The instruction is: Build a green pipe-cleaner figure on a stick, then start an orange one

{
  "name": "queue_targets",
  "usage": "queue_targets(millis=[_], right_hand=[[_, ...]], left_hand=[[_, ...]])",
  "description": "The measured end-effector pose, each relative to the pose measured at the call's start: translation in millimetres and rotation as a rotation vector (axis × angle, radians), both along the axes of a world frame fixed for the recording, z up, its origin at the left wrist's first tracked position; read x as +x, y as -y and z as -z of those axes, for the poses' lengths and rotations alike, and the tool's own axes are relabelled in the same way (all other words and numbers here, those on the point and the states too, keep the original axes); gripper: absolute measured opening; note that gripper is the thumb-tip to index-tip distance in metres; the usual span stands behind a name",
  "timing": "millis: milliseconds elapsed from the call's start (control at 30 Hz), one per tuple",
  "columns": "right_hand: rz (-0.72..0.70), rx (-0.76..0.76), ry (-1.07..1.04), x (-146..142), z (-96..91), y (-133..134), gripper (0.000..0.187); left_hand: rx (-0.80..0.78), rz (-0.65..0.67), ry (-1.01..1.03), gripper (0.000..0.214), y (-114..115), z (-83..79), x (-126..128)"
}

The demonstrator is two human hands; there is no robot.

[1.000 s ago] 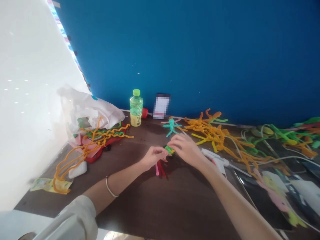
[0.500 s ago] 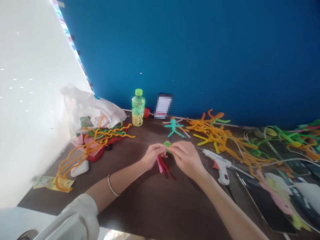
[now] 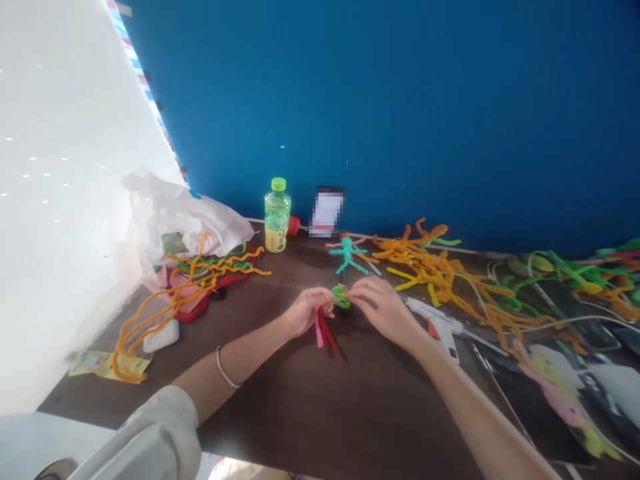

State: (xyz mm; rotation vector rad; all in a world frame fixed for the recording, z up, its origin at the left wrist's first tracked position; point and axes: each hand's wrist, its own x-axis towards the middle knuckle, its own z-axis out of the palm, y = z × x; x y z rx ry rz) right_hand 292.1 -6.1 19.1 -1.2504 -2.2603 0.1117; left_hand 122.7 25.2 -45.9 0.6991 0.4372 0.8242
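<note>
Above the middle of the dark table, my left hand [image 3: 309, 312] pinches a small pipe-cleaner figure. Its coiled green pipe-cleaner top [image 3: 342, 297] shows between my hands, with a bit of orange in it. Below my left fingers hang pink and red pipe-cleaner strands [image 3: 326, 333]. My right hand [image 3: 379, 307] is closed, thumb and fingertips pinching at the right side of the green coil. Just beyond my hands stands a turquoise pipe-cleaner figure [image 3: 347, 255]. My fingers hide part of the held piece.
At the back are a green-capped bottle [image 3: 277, 217] and a propped phone [image 3: 327, 212]. Orange pipe cleaners [image 3: 425, 260] and a white glue gun [image 3: 437, 323] lie right. A plastic bag [image 3: 200, 217] and wavy orange pipe cleaners [image 3: 200, 280] lie left. A dark tablet [image 3: 530, 407] sits front right.
My right hand has shifted slightly right and its fingers have moved off the green coil's middle to its edge. More of the coil shows. My left hand keeps its hold.
</note>
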Motion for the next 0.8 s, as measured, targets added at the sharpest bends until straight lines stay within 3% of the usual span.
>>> queue_targets(millis=[200,400,567,800], right_hand=[[-0.150,-0.047,0.342,3.7,-21.1,-10.9,0.022],[-0.143,0.132,0.605,-3.4,-24.7,-11.7,0.019],[-0.071,0.261,0.664,-14.3,-24.3,1.9,0.020],[-0.008,0.360,0.576,-22.8,-12.4,16.0,0.023]], left_hand=[[0.099,0.059,-0.066,0.020,-0.3,3.2,0.6],[0.167,0.047,-0.186,0.025,1.5,1.9,2.2],[0.155,-0.005,-0.164,0.025,2.1,6.4,4.9],[0.117,-0.049,-0.117,0.022,2.8,5.1,4.9]])
